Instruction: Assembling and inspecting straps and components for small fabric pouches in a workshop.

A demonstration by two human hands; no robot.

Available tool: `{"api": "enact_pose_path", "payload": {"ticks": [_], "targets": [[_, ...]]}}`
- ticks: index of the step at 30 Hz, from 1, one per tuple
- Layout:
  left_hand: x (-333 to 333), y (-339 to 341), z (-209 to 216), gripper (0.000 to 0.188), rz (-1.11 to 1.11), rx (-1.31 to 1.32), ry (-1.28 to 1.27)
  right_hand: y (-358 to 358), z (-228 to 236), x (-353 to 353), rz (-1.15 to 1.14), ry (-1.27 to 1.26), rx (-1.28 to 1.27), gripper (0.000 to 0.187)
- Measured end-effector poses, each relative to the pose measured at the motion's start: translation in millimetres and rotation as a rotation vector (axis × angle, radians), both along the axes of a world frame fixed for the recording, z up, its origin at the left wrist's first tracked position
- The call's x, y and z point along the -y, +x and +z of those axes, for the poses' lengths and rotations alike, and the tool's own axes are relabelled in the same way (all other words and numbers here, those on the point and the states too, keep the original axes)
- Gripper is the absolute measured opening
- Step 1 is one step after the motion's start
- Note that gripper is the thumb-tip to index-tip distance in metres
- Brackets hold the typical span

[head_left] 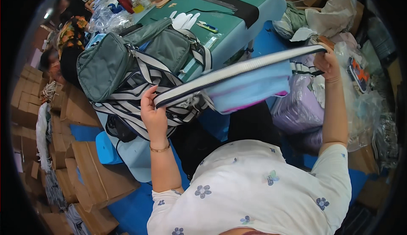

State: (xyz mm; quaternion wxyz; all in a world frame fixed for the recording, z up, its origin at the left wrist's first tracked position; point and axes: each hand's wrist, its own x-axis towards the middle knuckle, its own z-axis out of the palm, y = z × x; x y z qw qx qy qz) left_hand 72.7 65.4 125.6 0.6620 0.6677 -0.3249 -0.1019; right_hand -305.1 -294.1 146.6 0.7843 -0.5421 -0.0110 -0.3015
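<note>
White strap (241,69) with dark edging spans space between hands — long axis left to right, right end farther from body. Left hand (153,111) grips one end near green bag (104,67); right hand (329,64), other end — neither nearer.

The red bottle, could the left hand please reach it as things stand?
Probably not: the left hand holds a dark-edged white band, and the green bag lies between that hand and the red bottle.
</note>
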Motion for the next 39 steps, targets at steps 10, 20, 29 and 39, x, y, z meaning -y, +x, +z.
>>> {"api": "enact_pose_path", "payload": {"ticks": [10,20,29,39], "targets": [[42,-37,27,0.034,-0.253,0.248,-0.060,80,-79,-46,-0.481,-0.513,-0.643,0.038],[21,-14,-6,0.025,-0.684,0.141,0.605,36,-80,50,-1.108,0.565,0.069,0.012],[25,-39,-34,0.041,-0.858,-0.689,-0.313,60,-138,52,-0.884,0.806,-0.158,0.018],[25,-37,-90,0.030,-0.498,0.191,0.455,-39,-196,69,-1.056,0.848,-0.182,0.017]]}}
